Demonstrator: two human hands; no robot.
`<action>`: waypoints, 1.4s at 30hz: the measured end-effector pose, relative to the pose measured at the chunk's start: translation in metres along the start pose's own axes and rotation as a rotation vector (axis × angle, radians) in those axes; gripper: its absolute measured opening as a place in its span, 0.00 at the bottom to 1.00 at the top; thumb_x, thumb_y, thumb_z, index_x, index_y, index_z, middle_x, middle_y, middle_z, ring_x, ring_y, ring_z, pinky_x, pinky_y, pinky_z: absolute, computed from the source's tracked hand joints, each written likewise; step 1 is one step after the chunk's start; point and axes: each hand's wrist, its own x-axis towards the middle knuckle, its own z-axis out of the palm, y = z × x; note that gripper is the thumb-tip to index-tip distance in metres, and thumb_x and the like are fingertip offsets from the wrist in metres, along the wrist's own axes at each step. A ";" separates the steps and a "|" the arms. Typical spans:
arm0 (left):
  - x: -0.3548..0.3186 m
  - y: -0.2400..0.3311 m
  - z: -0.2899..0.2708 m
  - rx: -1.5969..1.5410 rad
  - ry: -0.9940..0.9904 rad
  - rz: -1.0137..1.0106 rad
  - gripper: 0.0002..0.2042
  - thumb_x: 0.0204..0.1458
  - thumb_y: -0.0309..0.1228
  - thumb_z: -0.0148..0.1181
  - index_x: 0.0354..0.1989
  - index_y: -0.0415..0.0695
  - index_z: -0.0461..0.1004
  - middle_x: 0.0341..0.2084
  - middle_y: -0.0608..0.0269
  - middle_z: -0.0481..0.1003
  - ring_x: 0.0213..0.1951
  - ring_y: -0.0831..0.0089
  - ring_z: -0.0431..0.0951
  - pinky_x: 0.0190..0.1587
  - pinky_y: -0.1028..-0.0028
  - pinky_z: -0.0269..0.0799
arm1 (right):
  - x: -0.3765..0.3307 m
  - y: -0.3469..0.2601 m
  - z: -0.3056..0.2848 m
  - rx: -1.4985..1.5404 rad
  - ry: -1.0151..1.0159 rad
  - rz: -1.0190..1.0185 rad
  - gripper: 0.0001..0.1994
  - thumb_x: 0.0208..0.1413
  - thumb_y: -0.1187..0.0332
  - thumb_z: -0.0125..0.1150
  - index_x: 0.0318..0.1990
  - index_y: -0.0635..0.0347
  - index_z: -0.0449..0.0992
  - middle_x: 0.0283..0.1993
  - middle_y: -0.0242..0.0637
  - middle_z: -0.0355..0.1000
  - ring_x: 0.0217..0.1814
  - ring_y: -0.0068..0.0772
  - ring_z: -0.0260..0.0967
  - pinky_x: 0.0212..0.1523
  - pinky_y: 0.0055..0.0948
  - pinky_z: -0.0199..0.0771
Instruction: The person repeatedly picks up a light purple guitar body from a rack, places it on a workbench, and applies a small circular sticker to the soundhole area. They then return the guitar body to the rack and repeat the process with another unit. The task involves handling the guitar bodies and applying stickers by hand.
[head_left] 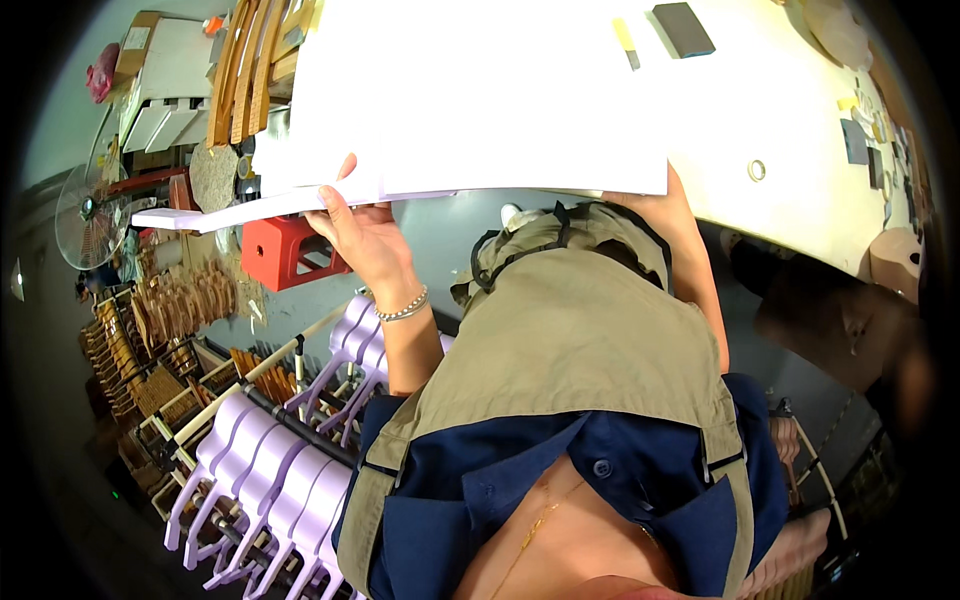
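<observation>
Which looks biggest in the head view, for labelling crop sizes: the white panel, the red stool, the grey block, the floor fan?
1. White panel, held by the left hand, by far the largest.
2. Red stool and floor fan look about alike; the fan stands farther off, so unranked.
3. Grey block, smallest.

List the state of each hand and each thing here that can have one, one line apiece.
left hand: grip closed on the near edge of the white board, thumb on top.
right hand: mostly hidden under the board; its grip cannot be told.
white board: flat, lifted at the near edge, overhanging the white table.
grey block: lying flat.
tape roll: lying flat.
lilac parts: racked in a row.
fan: upright.
</observation>
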 end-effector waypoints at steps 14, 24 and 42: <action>0.006 -0.033 -0.045 -0.155 0.290 -0.247 0.21 0.58 0.43 0.42 0.51 0.39 0.57 0.47 0.52 0.67 0.48 0.64 0.69 0.49 0.62 0.69 | 0.002 -0.027 0.018 -0.333 0.051 -0.187 0.44 0.28 0.69 0.74 0.59 0.62 0.58 0.58 0.46 0.60 0.61 0.43 0.57 0.58 0.35 0.59; 0.002 -0.126 -0.114 -0.333 0.017 -0.641 0.20 0.56 0.39 0.47 0.51 0.37 0.64 0.48 0.54 0.69 0.49 0.62 0.70 0.51 0.61 0.68 | -0.007 -0.082 0.047 -0.022 -0.218 -0.577 0.54 0.25 0.55 0.76 0.64 0.57 0.49 0.58 0.40 0.60 0.64 0.40 0.51 0.63 0.39 0.48; 0.024 -0.082 -0.130 -0.684 -0.069 -0.573 0.19 0.51 0.36 0.53 0.49 0.39 0.65 0.43 0.58 0.71 0.46 0.66 0.71 0.54 0.61 0.64 | 0.027 -0.017 0.029 0.383 -0.174 -0.410 0.45 0.47 0.32 0.44 0.64 0.58 0.50 0.68 0.47 0.43 0.70 0.44 0.38 0.66 0.40 0.38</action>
